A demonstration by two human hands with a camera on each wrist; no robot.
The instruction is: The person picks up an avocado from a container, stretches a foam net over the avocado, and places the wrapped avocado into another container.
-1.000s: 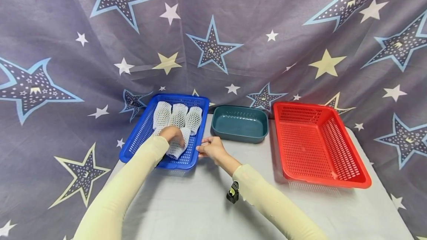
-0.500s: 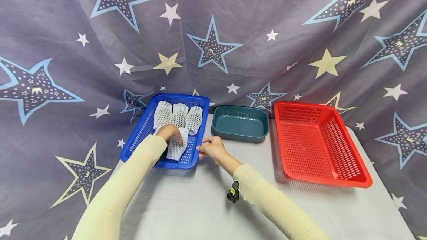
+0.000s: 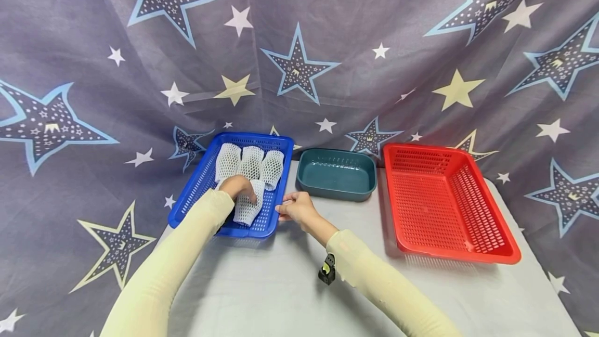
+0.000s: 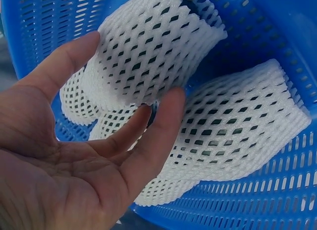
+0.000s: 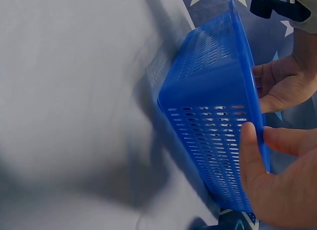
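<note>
My left hand [image 3: 239,188] is inside the blue basket [image 3: 193,196], at its front part. In the left wrist view the thumb and fingers of that hand [image 4: 84,156] hold a white foam-net sleeve [image 4: 143,52] with something dark green inside; its kind is hidden by the mesh. A second netted piece [image 4: 242,123] lies beside the fingers. Farther back in the basket, a row of netted pieces [image 3: 251,163] lies side by side. My right hand [image 3: 300,209] pinches the basket's right rim [image 5: 255,99] between thumb and fingers, the thumb against the outer wall.
Right of the blue basket stands a dark green rectangular dish [image 3: 337,175] with nothing in it. A bare red basket [image 3: 426,207] sits farther right. Everything rests on a white-covered table [image 3: 281,295], with a star-patterned curtain [image 3: 299,25] behind.
My left hand has shifted slightly to the left over the netted piece, which has straightened a little. The right hand stays on the rim, and the containers keep their places.
</note>
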